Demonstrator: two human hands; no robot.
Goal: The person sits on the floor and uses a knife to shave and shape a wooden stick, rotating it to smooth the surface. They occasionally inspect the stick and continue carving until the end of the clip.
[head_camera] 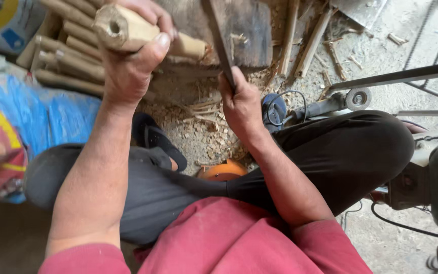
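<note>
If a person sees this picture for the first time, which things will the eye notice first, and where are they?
First comes the left hand at the upper left, gripping a short hollow bamboo piece raised toward the camera. Just right of it, at the top centre, the right hand holds a long dark blade that points up over a wooden block. Pale wood chips litter the ground below the hands, and a stack of bamboo sticks lies behind the left hand.
</note>
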